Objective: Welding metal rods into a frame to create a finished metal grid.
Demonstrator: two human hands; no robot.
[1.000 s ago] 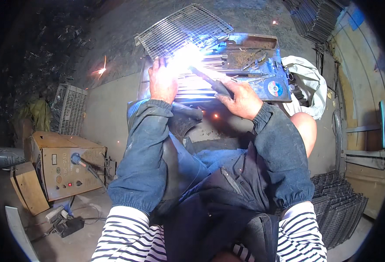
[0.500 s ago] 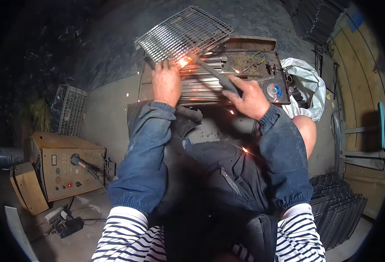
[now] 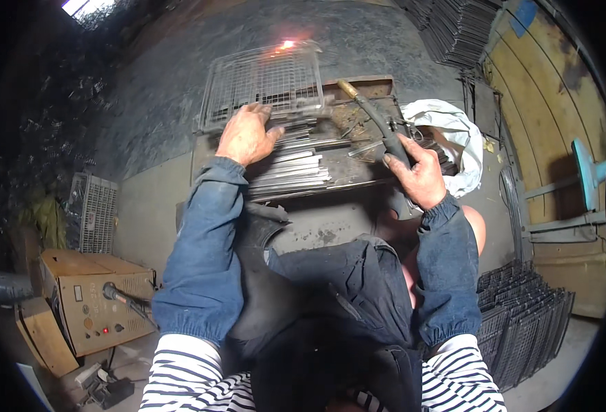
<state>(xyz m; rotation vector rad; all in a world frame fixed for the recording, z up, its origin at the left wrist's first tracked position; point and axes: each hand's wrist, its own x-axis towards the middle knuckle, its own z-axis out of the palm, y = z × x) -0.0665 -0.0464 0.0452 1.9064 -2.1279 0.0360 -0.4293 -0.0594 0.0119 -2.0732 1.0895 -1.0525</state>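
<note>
My right hand is wrapped round the dark handle of a welding torch. The torch's brass-coloured nozzle points up and left, apart from any metal. At the near edge of a wire mesh rack, my left hand has its fingers stretched out and its thumb spread to the right. Its fingertips seem to touch the mesh; the rack is blurred. A red-hot glow shows at the rack's far edge. Below the rack, several bare metal rods lie side by side on a shallow metal tray.
A white sack stands right of the tray. At the lower left is a tan welding machine with a cable. Dark mesh panels are stacked at the lower right, more at the upper right. Another rack leans at the left.
The rack has turned, its glowing spot moving from beside my left hand to the far edge. The torch has drawn away to the right, and its bright sparks are gone. My head view has shifted.
</note>
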